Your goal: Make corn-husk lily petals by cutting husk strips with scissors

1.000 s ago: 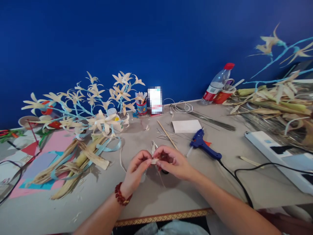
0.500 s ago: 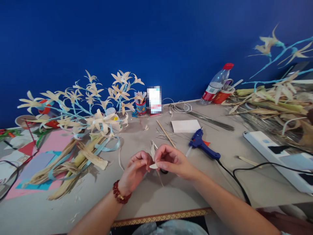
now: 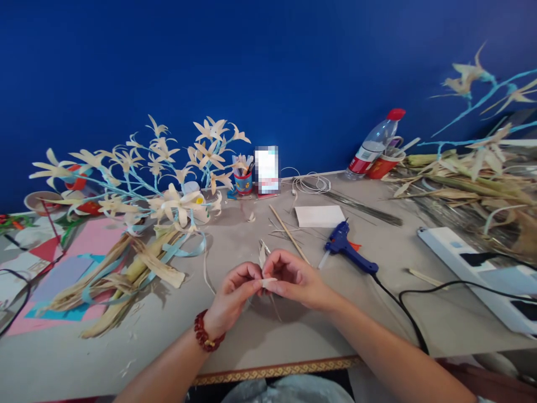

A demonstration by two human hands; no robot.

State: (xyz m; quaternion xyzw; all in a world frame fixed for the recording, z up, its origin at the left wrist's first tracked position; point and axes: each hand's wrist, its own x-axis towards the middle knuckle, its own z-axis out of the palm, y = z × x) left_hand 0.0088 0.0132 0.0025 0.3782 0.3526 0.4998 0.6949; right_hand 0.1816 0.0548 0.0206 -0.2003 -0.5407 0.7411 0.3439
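Both hands meet over the near middle of the table, fingertips almost touching. Pinched between them is a small pale husk petal [image 3: 269,281]. My left hand [image 3: 235,292], with a dark red bead bracelet [image 3: 206,332] at the wrist, has thumb and fingers closed on the petal's left end. From the other side, my right hand [image 3: 297,281] grips it between thumb and curled fingers. A pointed pale husk strip [image 3: 262,254] and metal tips, perhaps scissors, show just beyond the fingers. Below them, a thin pale strip [image 3: 276,309] hangs or lies; the hands hide where it starts.
A blue glue gun [image 3: 348,246] lies right of my hands, its cord running to a white power strip [image 3: 444,254]. Husk flowers [image 3: 174,204] on blue stems and dried husks [image 3: 138,268] are at left. A wooden stick [image 3: 289,235] and white card [image 3: 321,216] lie ahead.
My left thumb has moved in onto the petal, and its fingers have closed nearer to the right hand. The petal has tilted and lifted slightly. The view has shifted a little.
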